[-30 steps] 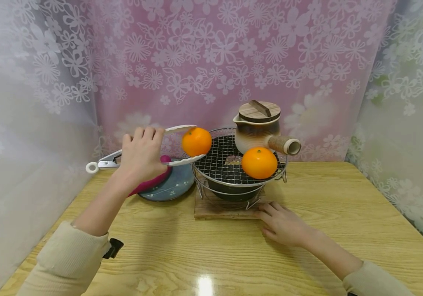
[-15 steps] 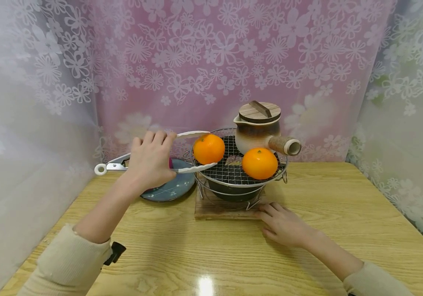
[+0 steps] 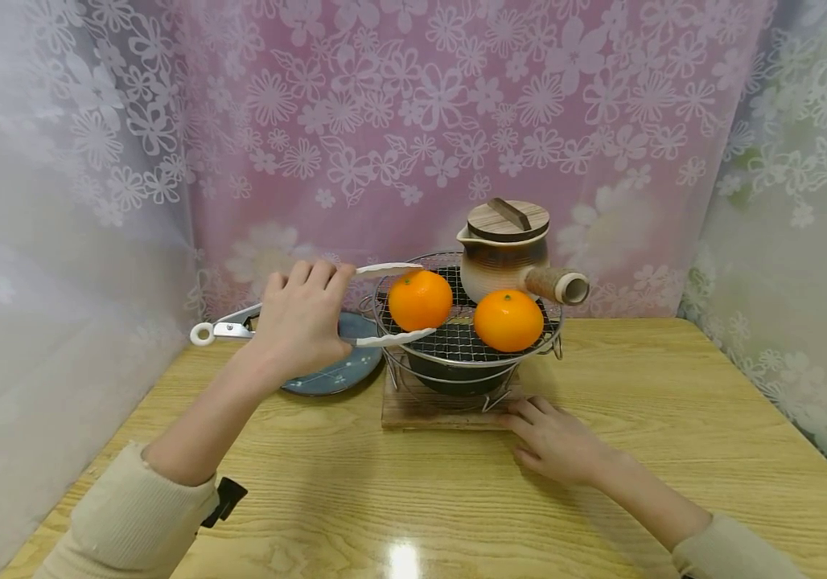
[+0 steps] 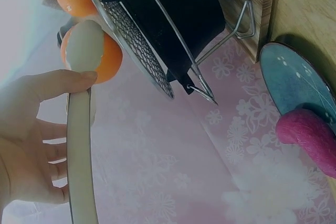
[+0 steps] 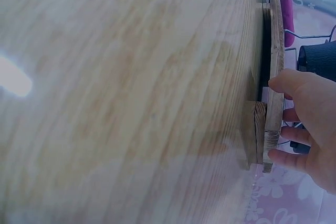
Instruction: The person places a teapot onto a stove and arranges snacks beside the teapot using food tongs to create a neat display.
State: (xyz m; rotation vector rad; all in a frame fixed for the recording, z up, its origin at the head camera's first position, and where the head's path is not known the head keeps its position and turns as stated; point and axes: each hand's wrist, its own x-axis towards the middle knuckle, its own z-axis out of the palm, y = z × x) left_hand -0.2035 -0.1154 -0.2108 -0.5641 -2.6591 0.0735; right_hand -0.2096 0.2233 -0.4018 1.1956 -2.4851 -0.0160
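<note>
While between tongs (image 3: 393, 339), one orange (image 3: 420, 300)

Left hand (image 3: 302, 318) around white-tipped tongs (image 3: 395, 338) astride one orange (image 3: 420, 300) over the grill (image 3: 455, 344), right hand (image 3: 554, 442) at the wooden board (image 3: 442, 416).

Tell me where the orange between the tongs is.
In the head view, that orange is between the tongs, over the left part of the wire grill, left of the other orange.
</note>
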